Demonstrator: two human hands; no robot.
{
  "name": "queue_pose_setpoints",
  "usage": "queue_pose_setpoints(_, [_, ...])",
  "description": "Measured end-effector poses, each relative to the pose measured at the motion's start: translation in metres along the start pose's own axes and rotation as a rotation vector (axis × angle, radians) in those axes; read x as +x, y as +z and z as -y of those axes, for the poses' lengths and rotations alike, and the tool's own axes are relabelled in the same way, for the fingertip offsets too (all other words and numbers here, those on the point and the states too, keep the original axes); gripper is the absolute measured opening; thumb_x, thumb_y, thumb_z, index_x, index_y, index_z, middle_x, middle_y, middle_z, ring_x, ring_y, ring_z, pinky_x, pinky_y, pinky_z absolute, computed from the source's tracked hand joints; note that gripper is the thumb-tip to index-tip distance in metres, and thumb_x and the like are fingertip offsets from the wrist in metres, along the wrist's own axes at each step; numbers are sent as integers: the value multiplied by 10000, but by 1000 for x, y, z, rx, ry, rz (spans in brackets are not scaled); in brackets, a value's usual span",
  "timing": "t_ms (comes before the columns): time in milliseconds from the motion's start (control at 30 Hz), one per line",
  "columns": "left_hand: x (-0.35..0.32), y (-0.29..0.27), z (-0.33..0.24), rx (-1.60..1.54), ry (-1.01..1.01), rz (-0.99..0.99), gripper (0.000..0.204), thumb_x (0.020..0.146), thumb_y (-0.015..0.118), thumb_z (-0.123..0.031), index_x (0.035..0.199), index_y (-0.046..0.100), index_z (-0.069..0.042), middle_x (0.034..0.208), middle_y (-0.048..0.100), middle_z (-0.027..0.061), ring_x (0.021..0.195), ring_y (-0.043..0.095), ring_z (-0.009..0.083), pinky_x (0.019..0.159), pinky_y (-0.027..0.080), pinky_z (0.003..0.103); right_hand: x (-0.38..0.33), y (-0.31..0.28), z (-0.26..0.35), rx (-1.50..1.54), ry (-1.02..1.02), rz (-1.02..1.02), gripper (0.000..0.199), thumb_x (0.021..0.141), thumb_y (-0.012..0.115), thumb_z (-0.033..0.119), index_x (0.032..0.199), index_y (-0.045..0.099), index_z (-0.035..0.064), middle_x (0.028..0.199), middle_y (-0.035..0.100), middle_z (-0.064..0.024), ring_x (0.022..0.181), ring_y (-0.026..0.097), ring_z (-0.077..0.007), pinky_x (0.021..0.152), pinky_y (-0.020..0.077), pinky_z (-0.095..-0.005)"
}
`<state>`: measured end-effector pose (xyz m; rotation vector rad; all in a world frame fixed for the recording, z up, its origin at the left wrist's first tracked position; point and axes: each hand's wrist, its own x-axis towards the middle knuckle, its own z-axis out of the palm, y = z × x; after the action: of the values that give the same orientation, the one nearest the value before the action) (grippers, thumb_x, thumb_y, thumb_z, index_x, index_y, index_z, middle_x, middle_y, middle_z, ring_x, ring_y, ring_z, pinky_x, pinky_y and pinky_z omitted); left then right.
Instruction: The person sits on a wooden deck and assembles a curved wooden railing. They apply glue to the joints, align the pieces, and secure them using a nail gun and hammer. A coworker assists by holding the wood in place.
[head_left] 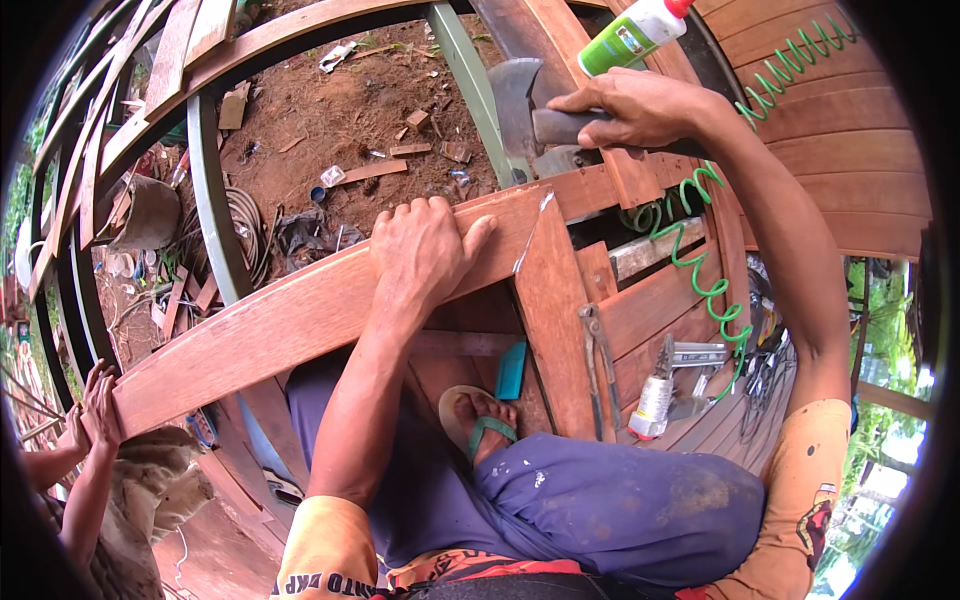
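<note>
My left hand [422, 250] presses on a long reddish wooden plank [290, 320], fingers wrapped over its far edge. Near its right end the plank meets a second board [550, 290], with white smears along the joint. My right hand [640, 110] is closed round the dark handle of a hatchet-like tool [515, 105] with a broad grey head, held over the right end of the plank. Just beyond that hand a white glue bottle [632, 40] with a green label and red cap lies on the timber. Another person's hands [95, 410] hold the plank's far left end.
A green coiled hose [715, 290] hangs at the right. Pincers [596, 360], a second bottle [652, 400] and a teal block [511, 370] lie near my sandalled foot [480, 420]. Metal bars [215, 200] stand before dirt ground [300, 120] strewn with wood scraps.
</note>
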<state>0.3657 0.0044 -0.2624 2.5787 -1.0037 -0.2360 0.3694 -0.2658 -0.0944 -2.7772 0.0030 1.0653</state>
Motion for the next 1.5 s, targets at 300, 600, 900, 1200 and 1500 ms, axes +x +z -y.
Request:
queue_pose_setpoints(300, [4,1,4,-28,7,-8,676,965,591,-629,888,717,31,913,741,233,940,737,375,901,524,496,21,-7,-16,1,0,51,604,955,708,210,1519,540,73,871,756,-141,596,695,-196,559,591,-352])
queue_pose_setpoints(600, [-71,-4,-32,-409,147,-484,365,922,788,-297,1029,656,26,880,627,151,812,647,354,883,515,485,-28,31,-38,305,-49,-197,533,986,672,294,1419,579,-3,931,705,-150,639,675,-201,631,552,-376])
queue_pose_setpoints(900, [-208,98,-73,-593,-320,217,449,885,805,-236,1173,618,53,1085,722,241,962,729,404,821,583,484,-167,218,-29,1067,238,-847,739,934,808,382,1426,478,-59,1068,664,-98,587,548,-74,540,463,-226])
queue_pose_setpoints(1200, [-167,105,-100,-157,-343,252,558,782,873,-389,1036,594,22,1000,699,240,892,723,418,748,601,509,-183,300,-22,1326,310,-780,673,937,815,227,1442,472,-56,1126,650,-91,656,560,-68,546,474,-226])
queue_pose_setpoints(1500, [-188,58,-97,-1769,-1084,156,357,905,824,-165,1105,564,-24,857,640,41,677,625,146,595,536,308,-188,305,-23,1369,279,-783,627,938,805,192,1434,500,-42,1140,662,-80,722,581,-64,562,488,-220])
